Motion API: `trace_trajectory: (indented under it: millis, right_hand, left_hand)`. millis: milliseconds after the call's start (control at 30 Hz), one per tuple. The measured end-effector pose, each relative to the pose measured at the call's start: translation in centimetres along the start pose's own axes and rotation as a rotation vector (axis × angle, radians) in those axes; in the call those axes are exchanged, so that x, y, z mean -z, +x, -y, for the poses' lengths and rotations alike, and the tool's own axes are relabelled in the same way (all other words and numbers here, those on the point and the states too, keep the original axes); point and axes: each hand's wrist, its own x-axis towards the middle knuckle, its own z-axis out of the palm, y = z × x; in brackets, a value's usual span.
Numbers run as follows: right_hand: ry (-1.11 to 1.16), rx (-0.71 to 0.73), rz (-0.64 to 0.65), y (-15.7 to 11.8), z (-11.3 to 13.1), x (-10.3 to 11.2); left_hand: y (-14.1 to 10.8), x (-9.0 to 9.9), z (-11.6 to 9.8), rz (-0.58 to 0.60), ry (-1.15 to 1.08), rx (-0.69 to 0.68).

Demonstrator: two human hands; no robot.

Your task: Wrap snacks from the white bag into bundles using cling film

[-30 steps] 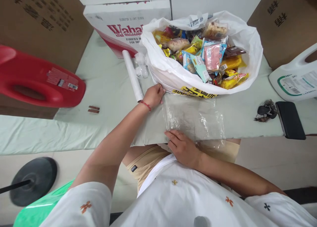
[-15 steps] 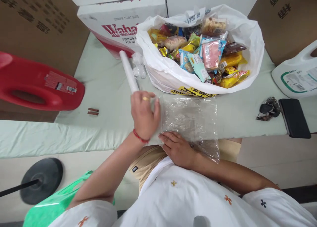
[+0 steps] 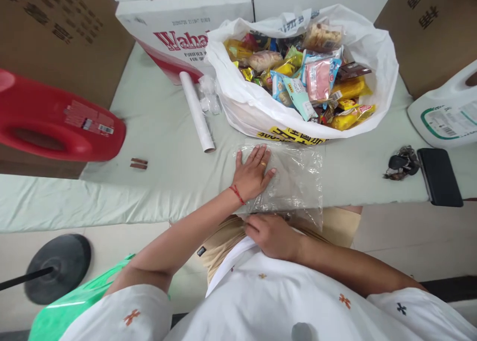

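A sheet of clear plastic film [image 3: 298, 174] lies on the cloth-covered table and hangs over its front edge. My left hand [image 3: 252, 174], with a ring and a red cord at the wrist, is pressed flat on the film's left part, fingers spread. Below the table edge, my right hand [image 3: 274, 236] has its fingers curled at the film's near left edge, against my clothes; its fingertips are partly hidden. A white film roll [image 3: 197, 112] lies beyond my left hand, touched by neither hand.
A white plastic bag [image 3: 238, 102] full of wrapped snacks stands behind the film. At the left are a red jug [image 3: 55, 117] and two small brown strips [image 3: 139, 164]. Keys [image 3: 402, 162], a black phone [image 3: 440, 177] and a white jug [image 3: 447, 110] are at the right.
My left hand has let go of the film roll's near end and moved right, flattening onto the film. My right hand has dropped slightly towards me, its fingers now more curled.
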Motion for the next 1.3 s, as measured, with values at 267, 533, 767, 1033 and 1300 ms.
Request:
trace_trajectory:
  millis: [267,533,767,1033,1300]
  right_hand:
    - [0.616,-0.562,-0.207,-8.6,-1.7,6.7]
    - [1.102,-1.451,-0.577,-12.7,-3.6,4.7]
    - [1.002,-1.467,-0.569,-12.2,-4.7,5.0]
    - [0.197,-1.196,-0.277,-14.6,-7.7,12.0]
    - [-0.017,-0.387,-0.150,-3.3,-13.6,9.6]
  left_hand:
    - [-1.0,-0.4,0.3,-0.033,0.015,-0.043]
    - [-1.2,-0.4,0.5,-0.040,0.021,-0.056]
    - [-2.3,-0.1,1.2,-0.033,0.109,-0.043]
    - [-2.2,0.2,1.1,0.034,0.133,0.006]
    - [-3.1,0.3,0.6,0.046,0.151,-0.055]
